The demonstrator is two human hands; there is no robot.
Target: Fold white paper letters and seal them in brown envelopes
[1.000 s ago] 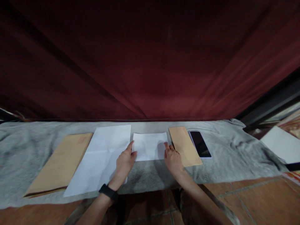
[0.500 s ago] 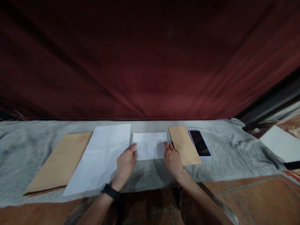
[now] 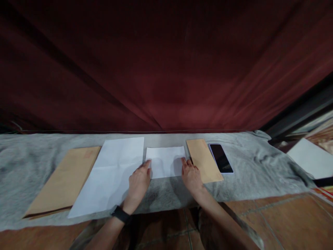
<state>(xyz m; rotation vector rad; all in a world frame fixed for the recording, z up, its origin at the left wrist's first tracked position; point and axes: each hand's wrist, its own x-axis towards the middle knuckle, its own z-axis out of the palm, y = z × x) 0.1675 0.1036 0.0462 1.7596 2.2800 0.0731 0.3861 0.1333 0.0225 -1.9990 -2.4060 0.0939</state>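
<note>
A small folded sheet of white paper (image 3: pixel 165 161) lies flat on the grey cloth in front of me. My left hand (image 3: pixel 139 178) holds its left edge between thumb and fingers, and a black watch is on that wrist. At the right edge, my right hand (image 3: pixel 191 177) grips the same sheet, its fingertips on the paper; the thumb is mostly hidden. To the left lies a larger white sheet (image 3: pixel 111 170) with crease lines, partly beneath my left hand. A brown envelope (image 3: pixel 204 159) sits just right of my right hand.
A stack of larger brown envelopes (image 3: pixel 62 180) rests at the far left. Beyond the single envelope is a phone (image 3: pixel 221 158) with a dark screen. Grey cloth (image 3: pixel 260 166) covers the surface, a dark red curtain (image 3: pixel 166 69) hangs behind, and a white board (image 3: pixel 309 158) stands at right.
Both hands keep their places on the small folded sheet. The whole view has shifted very slightly; nothing is picked up or let go.
</note>
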